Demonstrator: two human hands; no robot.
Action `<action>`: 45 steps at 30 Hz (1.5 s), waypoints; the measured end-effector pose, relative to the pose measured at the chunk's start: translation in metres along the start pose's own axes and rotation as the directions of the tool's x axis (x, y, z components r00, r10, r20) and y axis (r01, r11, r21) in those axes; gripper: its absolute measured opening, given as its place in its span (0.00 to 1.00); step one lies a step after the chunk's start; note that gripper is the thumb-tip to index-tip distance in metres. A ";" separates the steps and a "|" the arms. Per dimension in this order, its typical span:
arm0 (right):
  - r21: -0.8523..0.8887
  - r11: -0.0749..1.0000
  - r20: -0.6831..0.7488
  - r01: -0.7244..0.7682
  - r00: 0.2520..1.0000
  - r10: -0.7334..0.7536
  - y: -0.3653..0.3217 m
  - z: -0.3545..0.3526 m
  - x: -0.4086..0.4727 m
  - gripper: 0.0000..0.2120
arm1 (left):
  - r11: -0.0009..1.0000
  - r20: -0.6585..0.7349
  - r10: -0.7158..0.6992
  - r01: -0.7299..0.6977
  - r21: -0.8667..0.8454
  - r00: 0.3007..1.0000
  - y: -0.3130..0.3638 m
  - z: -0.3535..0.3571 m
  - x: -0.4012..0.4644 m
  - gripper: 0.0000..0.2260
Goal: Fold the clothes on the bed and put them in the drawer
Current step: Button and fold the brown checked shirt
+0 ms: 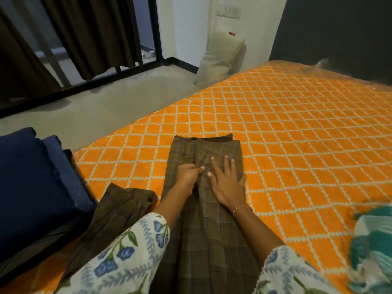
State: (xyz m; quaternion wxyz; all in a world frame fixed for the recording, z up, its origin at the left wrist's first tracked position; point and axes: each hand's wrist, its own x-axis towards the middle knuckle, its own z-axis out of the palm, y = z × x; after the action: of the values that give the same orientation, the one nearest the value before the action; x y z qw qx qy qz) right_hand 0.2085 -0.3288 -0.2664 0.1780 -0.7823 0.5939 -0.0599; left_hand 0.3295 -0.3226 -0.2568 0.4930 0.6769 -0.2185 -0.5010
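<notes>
A brown checked garment (203,225) lies lengthwise on the orange bed cover (297,134), its far end folded near the middle of the bed. My left hand (188,175) pinches a fold of this cloth between thumb and curled fingers. Right beside it, my right hand (228,181) lies flat on the garment with fingers straight and spread. One sleeve of the garment (123,206), showing a dark button, trails off to the left under my left forearm. No drawer is in view.
A stack of dark blue folded cloth (31,187) sits on the bed's left corner. A teal and white patterned cloth (371,247) lies at the right edge. A cream pillow (222,54) leans on the wall beyond the bed; grey floor and brown curtains lie left.
</notes>
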 end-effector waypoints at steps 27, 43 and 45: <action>-0.107 0.989 0.146 0.102 0.986 -0.085 0.019 0.000 -0.234 0.32 | 0.106 0.234 0.590 -0.362 0.926 0.773 -0.117 -0.095 -0.251 0.19; 0.227 0.902 0.086 0.368 0.915 -0.395 -0.095 0.008 -0.292 0.29 | 0.984 -0.579 0.157 -0.076 0.162 0.800 -0.080 -0.198 -0.242 0.08; 0.563 0.812 0.115 0.156 0.958 -0.264 -0.123 0.001 -0.268 0.20 | 0.966 -0.481 0.258 -0.231 0.115 0.838 -0.066 -0.188 -0.244 0.06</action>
State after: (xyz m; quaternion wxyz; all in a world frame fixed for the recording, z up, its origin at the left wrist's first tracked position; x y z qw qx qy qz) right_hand 0.2439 -0.0454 -0.1932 0.4415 -0.7615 0.4419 -0.1728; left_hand 0.3864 -0.0177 -0.2006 0.5743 0.7611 -0.1835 -0.2393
